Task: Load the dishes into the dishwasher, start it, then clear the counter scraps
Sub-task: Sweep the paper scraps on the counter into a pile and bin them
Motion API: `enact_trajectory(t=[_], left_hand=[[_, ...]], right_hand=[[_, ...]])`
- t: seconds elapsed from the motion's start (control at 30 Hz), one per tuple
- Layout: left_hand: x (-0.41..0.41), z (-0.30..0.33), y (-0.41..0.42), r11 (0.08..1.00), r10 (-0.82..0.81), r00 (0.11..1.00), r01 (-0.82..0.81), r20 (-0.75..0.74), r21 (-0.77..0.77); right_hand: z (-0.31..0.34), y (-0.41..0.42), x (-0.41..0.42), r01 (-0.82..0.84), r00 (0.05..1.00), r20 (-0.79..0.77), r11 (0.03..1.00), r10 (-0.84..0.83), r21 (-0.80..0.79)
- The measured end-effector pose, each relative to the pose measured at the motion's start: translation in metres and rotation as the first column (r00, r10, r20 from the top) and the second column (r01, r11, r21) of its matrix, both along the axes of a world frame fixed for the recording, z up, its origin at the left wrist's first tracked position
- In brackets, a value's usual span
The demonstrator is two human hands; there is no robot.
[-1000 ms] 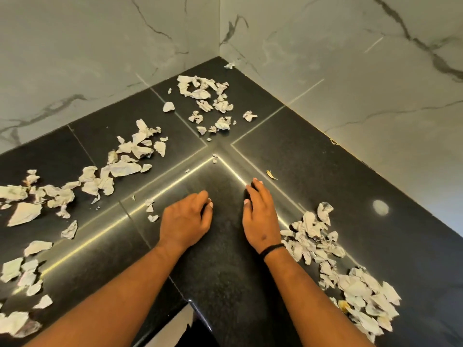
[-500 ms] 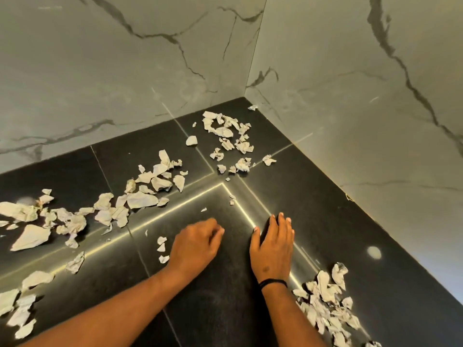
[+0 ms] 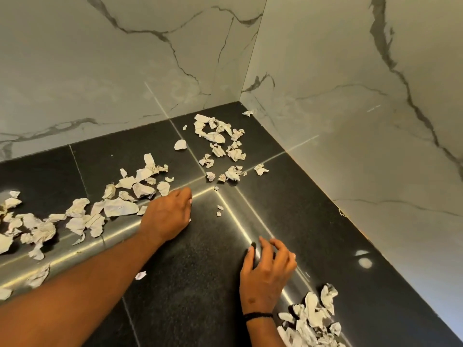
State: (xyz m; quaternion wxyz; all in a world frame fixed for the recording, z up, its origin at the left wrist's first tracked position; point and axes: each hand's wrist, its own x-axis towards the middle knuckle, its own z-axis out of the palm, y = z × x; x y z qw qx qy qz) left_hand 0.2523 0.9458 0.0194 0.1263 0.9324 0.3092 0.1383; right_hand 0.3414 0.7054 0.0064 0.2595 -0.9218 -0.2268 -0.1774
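The scraps are torn, crumpled white paper scraps strewn in clusters over the black granite counter. Your left hand rests beside one cluster, fingers curled under; whether they hold anything, you cannot tell. Your right hand hovers, fingers loosely bent, empty.

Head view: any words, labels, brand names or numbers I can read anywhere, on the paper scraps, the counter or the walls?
None can be read.
Paper scraps: a few carry faint thin lines, too small and blurred to tell whether they are writing.
Black counter: only seams and light glare, no marking.
Marble walls: grey veins only, no text or sign.
Wristband on the right hand: plain black, no lettering visible.
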Motion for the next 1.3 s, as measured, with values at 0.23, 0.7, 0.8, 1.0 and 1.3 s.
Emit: enact_trajectory(t=[0.23,0.7,0.8,1.0,1.3], left_hand=[[0.000,0.000,-0.002,0.999,0.028,1.000,-0.028,0.008,0.022],[0.000,-0.002,0.001,0.999,0.017,1.000,-0.017,0.009,0.030],[0.000,-0.003,0.001,1.000,0.007,1.000,-0.006,-0.001,0.025],[0.001,-0.004,0.001,1.000,0.012,1.000,-0.012,-0.004,0.027],[0.000,0.001,0.000,1.000,0.011,1.000,-0.011,-0.010,0.003]], right_hand=[[0.010,0.080,0.004,-0.353,0.920,-0.134,0.927,0.369,0.128],[0.003,0.028,0.013,-0.384,0.913,-0.115,0.920,0.391,0.082],[0.005,0.006,0.013,-0.304,0.942,-0.132,0.951,0.309,0.055],[0.030,0.033,0.015,-0.233,0.954,-0.159,0.962,0.254,0.142],[0.045,0.142,0.026,-0.627,0.763,-0.312,0.766,0.566,-0.141]])
